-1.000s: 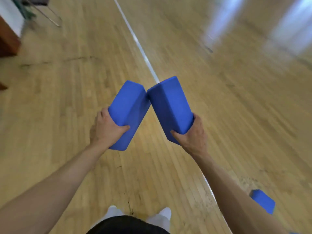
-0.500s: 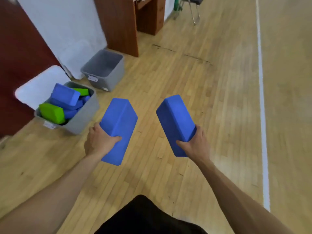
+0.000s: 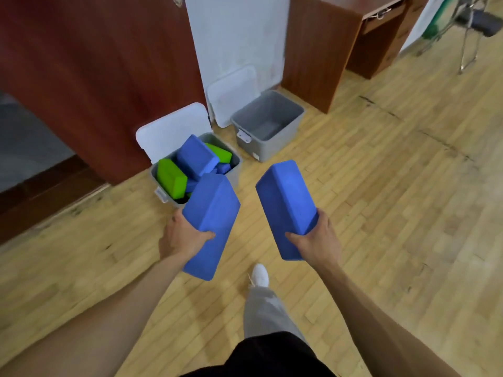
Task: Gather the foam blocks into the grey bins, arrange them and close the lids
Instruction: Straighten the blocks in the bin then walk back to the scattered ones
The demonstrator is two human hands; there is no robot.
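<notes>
Head view, nearest first: my shoe (image 3: 260,274) steps forward at the lower centre, between my two forearms. A second ago this view showed only open floor with a white line, and the two blocks I carry touched at their top corners. Half a second ago the bins sat off in the upper left. Now they lie just above the middle of the frame and look larger, and the blocks are apart. I judge that I have turned and am walking up to the bins, so this gathering trip is nearly over and the drop-off comes next.

My left hand (image 3: 185,235) grips the lower part of the left blue block (image 3: 211,221), thumb across its near face, fingers curled round behind. My right hand (image 3: 315,238) grips the right blue block (image 3: 285,205) the same way. Both blocks are in the air, held end-up.

Beyond the left block's top stands the heaped grey bin (image 3: 236,170). It holds a loose blue block (image 3: 197,155) on top and two green blocks (image 3: 171,178), and its white lid (image 3: 171,129) is raised behind. Up and right of it is the second grey bin (image 3: 272,148), which seems empty, though I see only part of its floor. The second white lid (image 3: 231,96) leans on the wall. Farthest off are a brown desk (image 3: 326,50) and a chair (image 3: 473,20) in the upper right.
</notes>
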